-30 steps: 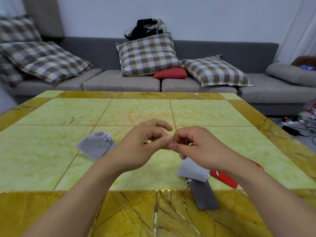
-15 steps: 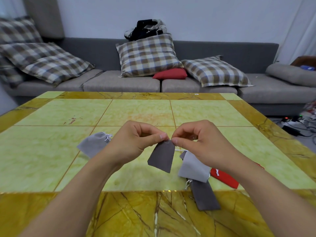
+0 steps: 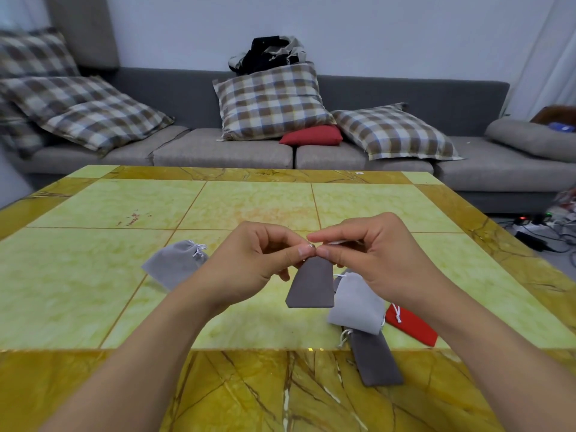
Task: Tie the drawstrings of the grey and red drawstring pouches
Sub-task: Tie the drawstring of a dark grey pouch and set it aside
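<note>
A dark grey pouch (image 3: 310, 285) hangs above the table, held at its top between both hands. My left hand (image 3: 258, 260) pinches its neck with thumb and forefinger. My right hand (image 3: 367, 254) pinches the white drawstring (image 3: 338, 242) right beside it. On the table lie a light grey pouch (image 3: 358, 304), another dark grey pouch (image 3: 374, 360) partly under it, and a red pouch (image 3: 411, 327) half hidden by my right forearm. A light grey pouch (image 3: 176, 263) with a tied white string lies to the left.
The yellow-green tiled table (image 3: 93, 291) has a brown marbled border along its near edge. A grey sofa (image 3: 218, 151) with checked cushions stands behind it. Cables and a power strip (image 3: 536, 232) lie on the floor at the right.
The dark grey pouch came up into view between my hands and now hangs straighter. Both hands rose a little and stay pinched together at its top.
</note>
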A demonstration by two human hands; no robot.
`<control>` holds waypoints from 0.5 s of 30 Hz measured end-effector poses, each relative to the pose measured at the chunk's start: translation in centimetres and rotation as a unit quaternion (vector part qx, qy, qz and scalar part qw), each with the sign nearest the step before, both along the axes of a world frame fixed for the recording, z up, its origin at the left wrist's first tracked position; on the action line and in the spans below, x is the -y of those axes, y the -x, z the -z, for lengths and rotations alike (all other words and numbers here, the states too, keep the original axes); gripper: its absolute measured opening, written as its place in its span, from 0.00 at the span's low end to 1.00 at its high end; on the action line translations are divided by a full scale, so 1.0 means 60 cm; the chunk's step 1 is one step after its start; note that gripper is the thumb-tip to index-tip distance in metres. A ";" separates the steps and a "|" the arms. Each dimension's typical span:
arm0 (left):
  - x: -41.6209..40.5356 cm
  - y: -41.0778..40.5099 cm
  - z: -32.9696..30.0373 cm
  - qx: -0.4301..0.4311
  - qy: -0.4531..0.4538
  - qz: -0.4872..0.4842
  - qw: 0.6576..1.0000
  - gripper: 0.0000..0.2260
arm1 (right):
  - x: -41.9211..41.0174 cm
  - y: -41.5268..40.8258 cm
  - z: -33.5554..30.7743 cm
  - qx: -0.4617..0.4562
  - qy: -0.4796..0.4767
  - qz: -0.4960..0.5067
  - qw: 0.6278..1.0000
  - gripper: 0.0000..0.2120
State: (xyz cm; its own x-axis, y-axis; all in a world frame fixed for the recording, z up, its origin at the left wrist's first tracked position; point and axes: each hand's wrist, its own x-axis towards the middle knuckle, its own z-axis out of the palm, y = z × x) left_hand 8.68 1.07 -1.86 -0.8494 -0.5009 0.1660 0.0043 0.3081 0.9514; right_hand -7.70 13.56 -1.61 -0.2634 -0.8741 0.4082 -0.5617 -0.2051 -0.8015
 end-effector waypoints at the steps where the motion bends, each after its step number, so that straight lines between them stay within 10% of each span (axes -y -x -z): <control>1: 0.000 -0.001 0.000 0.003 0.004 0.000 1.000 0.08 | 0.000 -0.002 0.000 -0.015 -0.003 -0.003 1.000 0.08; 15: -0.009 0.009 0.002 -0.049 -0.154 -0.017 0.987 0.17 | 0.004 -0.017 0.001 0.027 0.020 -0.004 0.999 0.05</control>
